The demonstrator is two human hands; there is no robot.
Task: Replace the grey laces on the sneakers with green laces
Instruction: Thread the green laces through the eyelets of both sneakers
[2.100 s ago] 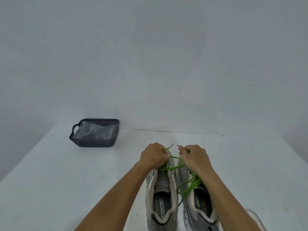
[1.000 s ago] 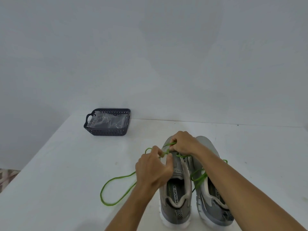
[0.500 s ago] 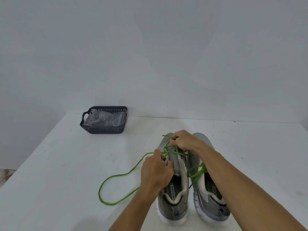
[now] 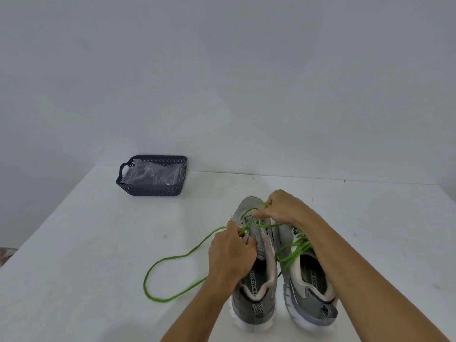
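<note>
Grey sneakers (image 4: pixel 256 287) w/ white soles; green lace (image 4: pixel 172 257); dk perforated basket (image 4: pixel 150 191).

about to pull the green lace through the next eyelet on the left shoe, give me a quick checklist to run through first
1. Left hand pinching the green lace: ok.
2. Right hand holding the lace's other end over the toe: ok.
3. Left sneaker flat on the table: ok.
4. Slack loop lying free on the table, unsnagged: ok.
5. Lace end in the correct eyelet: cannot tell, fingers hide it.
6. Right sneaker already carries green laces: ok.
</note>
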